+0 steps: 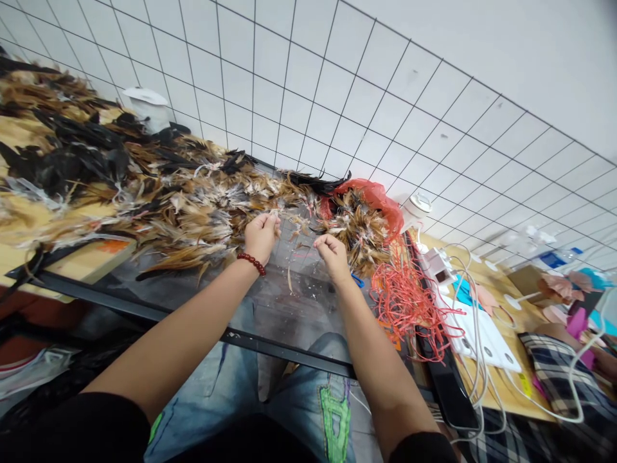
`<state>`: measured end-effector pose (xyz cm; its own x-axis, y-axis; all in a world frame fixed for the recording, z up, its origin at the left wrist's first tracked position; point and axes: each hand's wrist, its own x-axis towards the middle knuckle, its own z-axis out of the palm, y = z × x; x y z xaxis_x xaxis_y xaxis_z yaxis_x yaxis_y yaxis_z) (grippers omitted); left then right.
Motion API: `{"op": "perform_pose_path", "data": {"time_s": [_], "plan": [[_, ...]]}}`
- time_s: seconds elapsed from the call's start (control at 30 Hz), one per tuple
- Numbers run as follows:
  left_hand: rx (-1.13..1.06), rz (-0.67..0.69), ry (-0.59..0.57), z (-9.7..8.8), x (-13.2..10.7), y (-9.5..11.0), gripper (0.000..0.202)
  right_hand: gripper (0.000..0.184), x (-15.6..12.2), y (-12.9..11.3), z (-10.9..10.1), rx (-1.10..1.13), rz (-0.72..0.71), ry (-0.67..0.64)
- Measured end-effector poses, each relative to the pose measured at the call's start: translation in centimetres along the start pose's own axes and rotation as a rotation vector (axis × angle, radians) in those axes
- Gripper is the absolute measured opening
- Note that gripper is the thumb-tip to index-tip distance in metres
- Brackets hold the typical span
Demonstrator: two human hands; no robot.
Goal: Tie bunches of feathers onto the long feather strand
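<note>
My left hand [263, 236], with a dark red bead bracelet [252, 262] at the wrist, is closed in a pinch above the grey table top [284, 308]. What its fingertips hold is too small to make out. Facing it a short way off, my right hand [332, 256] is pinched shut as well, its contents also unclear. Brown and cream feathers [202, 218] lie in a big heap beside and behind my left hand. Just beyond my right hand, another bunch of feathers [359, 225] rests in a red plastic bag [380, 199]. Small loose feather bits are scattered between the hands.
Tangled red string [405, 296] lies right of my right arm, near a black phone [448, 386]. White cables run over a white power strip [486, 341]. Black wire mesh [313, 83] stands along the back. Someone's plaid sleeve [554, 366] shows at far right.
</note>
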<state>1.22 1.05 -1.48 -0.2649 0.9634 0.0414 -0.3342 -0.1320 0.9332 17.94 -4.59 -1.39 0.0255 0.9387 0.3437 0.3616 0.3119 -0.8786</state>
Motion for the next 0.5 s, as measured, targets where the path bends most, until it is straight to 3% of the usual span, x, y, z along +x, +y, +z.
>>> {"op": "perform_pose_path", "data": {"time_s": [0.1, 0.17, 0.23, 0.33, 0.5], "plan": [[-0.057, -0.057, 0.034, 0.1, 0.0, 0.1, 0.017, 0.017, -0.3, -1.0, -1.0, -0.120, -0.028, -0.413], [-0.058, -0.098, 0.029, 0.1, -0.2, 0.1, 0.017, 0.013, 0.0, -1.7, -1.7, -0.230, -0.085, -0.529], [-0.040, -0.127, 0.019, 0.2, -0.4, -0.1, 0.018, 0.013, 0.8, -1.9, -2.0, -0.316, -0.114, -0.420], [-0.025, -0.108, 0.013, 0.3, -0.5, -0.3, 0.017, 0.014, 2.9, -1.3, -1.3, -0.499, 0.008, -0.188], [-0.046, -0.114, 0.039, 0.3, -0.4, -0.6, 0.019, 0.024, 6.5, 0.0, 2.0, -0.737, 0.220, -0.096]]}}
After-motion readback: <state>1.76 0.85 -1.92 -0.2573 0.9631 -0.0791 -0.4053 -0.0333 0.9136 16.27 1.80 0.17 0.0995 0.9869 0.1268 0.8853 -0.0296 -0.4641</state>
